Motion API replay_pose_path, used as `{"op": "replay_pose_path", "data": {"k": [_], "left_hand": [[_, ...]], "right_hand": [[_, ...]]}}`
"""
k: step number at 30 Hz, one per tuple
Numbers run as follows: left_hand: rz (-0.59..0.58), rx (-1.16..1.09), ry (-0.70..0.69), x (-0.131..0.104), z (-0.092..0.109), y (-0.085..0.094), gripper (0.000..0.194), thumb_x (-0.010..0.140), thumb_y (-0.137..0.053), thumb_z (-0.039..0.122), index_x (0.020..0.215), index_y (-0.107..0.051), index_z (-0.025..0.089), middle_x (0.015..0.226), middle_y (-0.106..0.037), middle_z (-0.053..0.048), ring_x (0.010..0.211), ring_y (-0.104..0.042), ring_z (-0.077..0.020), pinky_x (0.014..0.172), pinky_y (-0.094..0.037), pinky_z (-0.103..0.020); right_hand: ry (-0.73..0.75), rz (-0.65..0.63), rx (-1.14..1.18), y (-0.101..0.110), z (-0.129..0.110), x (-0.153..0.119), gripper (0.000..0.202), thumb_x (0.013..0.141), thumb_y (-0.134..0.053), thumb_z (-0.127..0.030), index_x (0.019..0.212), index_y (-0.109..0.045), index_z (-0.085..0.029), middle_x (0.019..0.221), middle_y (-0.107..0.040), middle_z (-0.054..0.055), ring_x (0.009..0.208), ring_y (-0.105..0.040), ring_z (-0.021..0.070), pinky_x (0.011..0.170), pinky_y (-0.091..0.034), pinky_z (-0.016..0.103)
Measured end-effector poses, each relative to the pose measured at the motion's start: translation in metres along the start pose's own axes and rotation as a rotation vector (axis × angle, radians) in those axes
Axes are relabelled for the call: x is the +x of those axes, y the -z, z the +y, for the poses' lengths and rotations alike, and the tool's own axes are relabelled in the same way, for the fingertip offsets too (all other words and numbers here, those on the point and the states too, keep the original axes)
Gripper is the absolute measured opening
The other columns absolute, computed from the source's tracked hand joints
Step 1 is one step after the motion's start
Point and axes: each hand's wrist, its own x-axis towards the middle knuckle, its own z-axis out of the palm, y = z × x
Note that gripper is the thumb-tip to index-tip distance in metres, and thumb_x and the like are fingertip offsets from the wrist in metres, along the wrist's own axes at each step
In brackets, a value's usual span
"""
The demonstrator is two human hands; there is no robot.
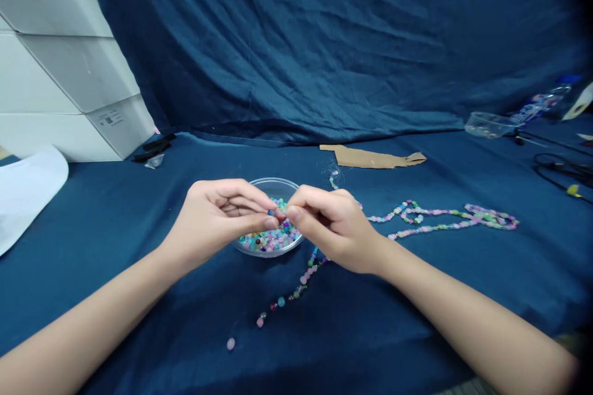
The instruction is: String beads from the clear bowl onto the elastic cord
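Above a clear round plastic bowl (pixel 265 253) of small mixed-colour beads (pixel 271 241), my two hands meet at the fingertips. My left hand (pixel 213 216) pinches a small blue bead (pixel 272 213) between thumb and fingers. My right hand (pixel 336 222) is closed in a pinch right beside it; what its fingertips hold is too small to make out. A long beaded strand (pixel 430 228) lies looped to the right and passes behind my right hand. Its near part, with a turquoise bead (pixel 281 301), trails toward me and ends near a pale pink bead (pixel 230 344).
A torn piece of brown cardboard (pixel 370 157) lies behind the bowl. White boxes (pixel 55 74) are stacked at the left, near a white sheet (pixel 28 197). At the far right are a clear plastic tub (pixel 488 125), a bottle (pixel 542 105) and black cables (pixel 563 166).
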Motion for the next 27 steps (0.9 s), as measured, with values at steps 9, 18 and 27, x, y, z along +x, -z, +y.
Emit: {"op": "replay_pose_path", "data": {"k": [9, 18, 27], "left_hand": [[0.027, 0.011, -0.029, -0.001, -0.001, -0.002, 0.023, 0.072, -0.092, 0.011, 0.085, -0.087, 0.030, 0.080, -0.083, 0.002, 0.073, -0.081, -0.0142, 0.070, -0.064, -0.011], [0.053, 0.057, -0.039, -0.003, 0.000, -0.002, 0.023, 0.072, -0.092, 0.014, 0.085, -0.087, 0.031, 0.082, -0.083, 0.001, 0.076, -0.082, -0.0168, 0.072, -0.066, -0.014], [0.065, 0.046, 0.004, -0.002, -0.001, -0.002, 0.020, 0.072, -0.093, 0.018, 0.085, -0.087, 0.032, 0.081, -0.083, 0.001, 0.075, -0.081, -0.0160, 0.072, -0.065, -0.014]], "right_hand": [[0.117, 0.110, -0.334, -0.005, 0.003, -0.001, 0.018, 0.104, -0.055, -0.020, 0.089, -0.064, -0.017, 0.073, -0.061, -0.004, 0.056, -0.047, 0.0055, 0.058, -0.035, 0.022], [0.109, 0.127, -0.501, -0.006, 0.008, -0.002, 0.024, 0.106, -0.052, -0.025, 0.086, -0.063, -0.018, 0.070, -0.062, -0.003, 0.056, -0.052, 0.0075, 0.059, -0.035, 0.025], [0.160, 0.122, -0.571, -0.008, 0.009, -0.003, 0.025, 0.107, -0.051, -0.026, 0.086, -0.063, -0.018, 0.069, -0.065, -0.002, 0.057, -0.058, 0.0086, 0.059, -0.034, 0.025]]}}
